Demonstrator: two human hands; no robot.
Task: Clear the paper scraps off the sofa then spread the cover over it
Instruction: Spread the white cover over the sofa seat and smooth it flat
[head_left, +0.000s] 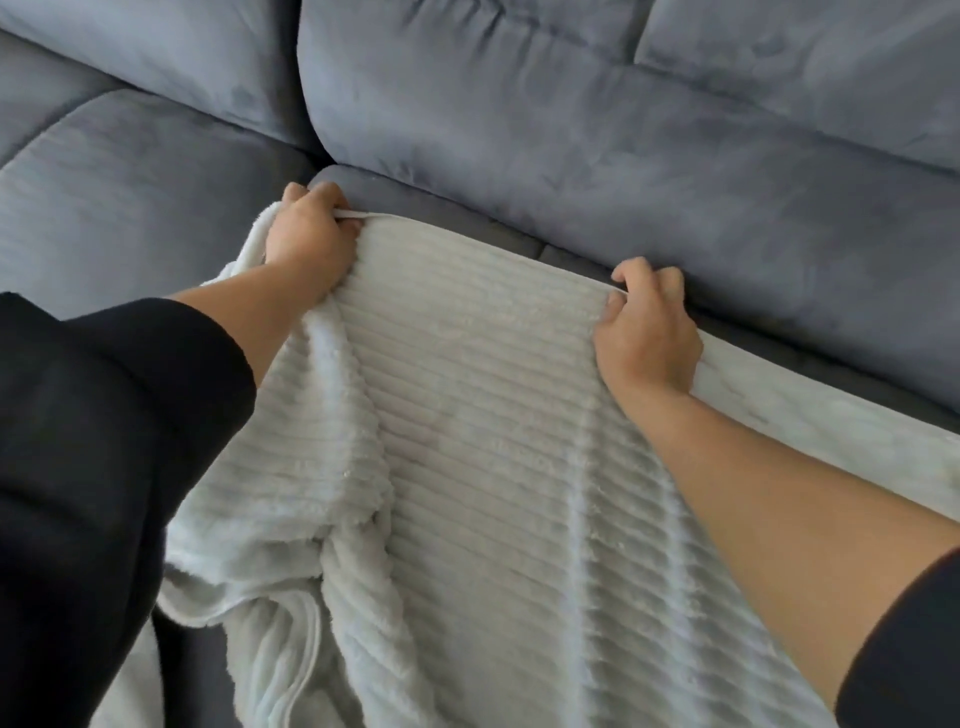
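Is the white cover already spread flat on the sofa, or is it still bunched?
Partly spread: the cover is flat between both hands, bunched below the left hand.

white ribbed cover (467, 415), bunched left, on grey sofa (571, 156)

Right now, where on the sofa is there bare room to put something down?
The seat cushion left of the left hand is bare. The middle is crowded: the cover fills it, both hands gripping its edge, right hand near the backrest.

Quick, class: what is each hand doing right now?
Left hand: closed, gripping the cover edge.
Right hand: closed, gripping the same edge.
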